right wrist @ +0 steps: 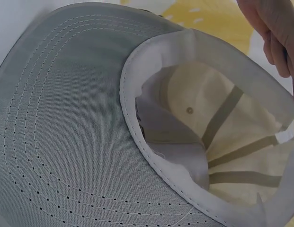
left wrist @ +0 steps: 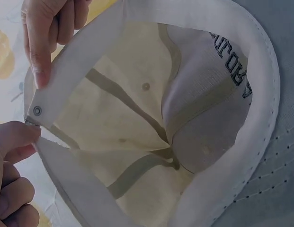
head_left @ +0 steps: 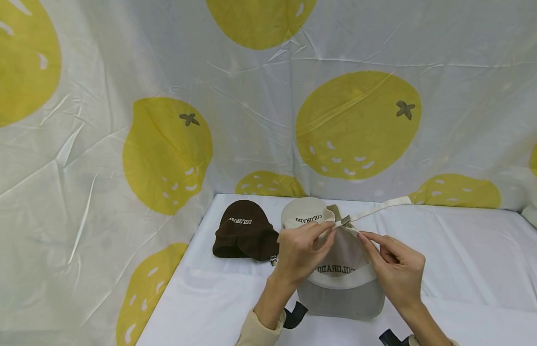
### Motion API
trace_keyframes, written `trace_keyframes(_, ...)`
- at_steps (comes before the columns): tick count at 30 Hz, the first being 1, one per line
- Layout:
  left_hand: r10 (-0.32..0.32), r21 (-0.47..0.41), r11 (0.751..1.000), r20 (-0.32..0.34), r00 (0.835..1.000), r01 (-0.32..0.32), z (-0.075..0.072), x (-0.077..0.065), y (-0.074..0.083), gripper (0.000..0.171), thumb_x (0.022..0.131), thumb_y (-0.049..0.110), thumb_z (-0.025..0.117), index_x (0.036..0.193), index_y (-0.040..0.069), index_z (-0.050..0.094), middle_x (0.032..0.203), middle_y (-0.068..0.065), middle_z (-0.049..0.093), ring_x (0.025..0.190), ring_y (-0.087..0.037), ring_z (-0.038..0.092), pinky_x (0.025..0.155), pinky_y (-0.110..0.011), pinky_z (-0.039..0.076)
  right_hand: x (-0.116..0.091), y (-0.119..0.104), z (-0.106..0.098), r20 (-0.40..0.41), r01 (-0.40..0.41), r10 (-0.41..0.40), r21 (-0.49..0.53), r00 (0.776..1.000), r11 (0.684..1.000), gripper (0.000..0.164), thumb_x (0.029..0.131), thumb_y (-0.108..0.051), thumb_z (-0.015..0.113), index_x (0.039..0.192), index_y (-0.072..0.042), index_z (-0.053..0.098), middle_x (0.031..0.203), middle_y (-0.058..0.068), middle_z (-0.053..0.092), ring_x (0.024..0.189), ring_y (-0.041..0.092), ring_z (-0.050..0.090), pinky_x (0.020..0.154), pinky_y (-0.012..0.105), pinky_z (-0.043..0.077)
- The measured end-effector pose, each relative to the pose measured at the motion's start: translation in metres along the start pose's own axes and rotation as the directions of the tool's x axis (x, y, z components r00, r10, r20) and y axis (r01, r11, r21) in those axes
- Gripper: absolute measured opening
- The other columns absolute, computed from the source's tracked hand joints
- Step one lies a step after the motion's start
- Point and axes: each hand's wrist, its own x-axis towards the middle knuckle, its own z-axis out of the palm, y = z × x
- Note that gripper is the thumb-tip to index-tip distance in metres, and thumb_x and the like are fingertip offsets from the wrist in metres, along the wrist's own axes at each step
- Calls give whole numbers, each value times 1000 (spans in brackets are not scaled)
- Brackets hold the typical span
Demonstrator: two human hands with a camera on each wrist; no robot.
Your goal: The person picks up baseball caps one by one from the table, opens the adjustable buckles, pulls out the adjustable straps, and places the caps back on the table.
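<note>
A cream baseball cap with a grey brim [head_left: 342, 302] lies upside down in front of me, its inside facing up and the brim toward me. My left hand [head_left: 300, 252] pinches the back edge beside a small metal buckle [head_left: 345, 220]. From the buckle a pale strap [head_left: 385, 205] sticks out to the upper right. On the other side of the buckle, my right hand [head_left: 400, 264] pinches the cap's edge between thumb and forefinger. In the left wrist view, a metal eyelet [left wrist: 37, 111] shows on the sweatband [left wrist: 194, 13] between the two hands.
A dark brown cap [head_left: 246, 230] sits to the left on the white-covered table [head_left: 476, 259]. Another cream cap [head_left: 305, 206] stands behind my left hand, partly hidden. A lemon-print curtain [head_left: 251, 105] hangs along the back and left sides.
</note>
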Motion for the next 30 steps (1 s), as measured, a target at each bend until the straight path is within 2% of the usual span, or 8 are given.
trace_keyframes(5, 47, 35, 998, -25, 999, -46, 1, 1, 1, 17, 79, 5, 86, 95, 10, 82, 63, 9, 65, 48, 2, 46, 48, -8, 31, 0, -3, 0, -6, 11, -11, 7, 1000, 1000, 19, 70, 23, 78, 82, 10, 78, 52, -7, 27, 49, -2, 22, 45, 11, 17)
trace_keyframes(10, 63, 32, 998, -52, 997, -61, 1, 1, 1, 15, 81, 4, 84, 95, 10, 83, 57, 8, 56, 46, 1, 41, 47, -9, 29, 1, -6, 1, -14, 24, -24, 4, 1000, 1000, 19, 69, 22, 79, 82, 9, 78, 52, -6, 27, 50, -2, 22, 45, 10, 17)
trace_keyframes(15, 78, 12, 997, -50, 996, -77, 0, 0, 0, 13, 84, 6, 83, 97, 10, 83, 57, 7, 55, 46, 0, 39, 47, -9, 28, 2, -7, 2, -13, 62, -62, -1, 998, 998, 16, 71, 19, 80, 83, 9, 79, 51, -7, 27, 49, -3, 22, 45, 9, 17)
trace_keyframes(21, 87, -26, 996, -64, 994, -89, 0, 0, 0, 13, 84, 5, 83, 97, 9, 83, 55, 7, 52, 45, 0, 36, 48, -9, 27, 3, -3, 3, -5, 123, -123, 29, 992, 992, 6, 79, 10, 82, 84, 11, 79, 51, -7, 26, 50, -2, 22, 47, 8, 17)
trace_keyframes(26, 95, -53, 994, -71, 993, -99, 1, 0, 1, 10, 88, 6, 80, 98, 9, 83, 53, 6, 49, 45, 0, 33, 48, -9, 26, 3, -2, 4, -8, 152, -152, 57, 988, 987, 10, 84, 3, 82, 85, 12, 78, 50, -7, 27, 50, -3, 20, 47, 6, 16)
trace_keyframes(30, 89, -90, 991, -78, 993, -96, 1, 1, 2, 13, 86, 5, 83, 98, 8, 84, 53, 5, 51, 46, 0, 34, 49, -8, 28, 5, -2, 5, -13, 177, -176, 81, 984, 981, 15, 87, -1, 82, 86, 13, 78, 49, -7, 29, 50, -3, 20, 48, 5, 16)
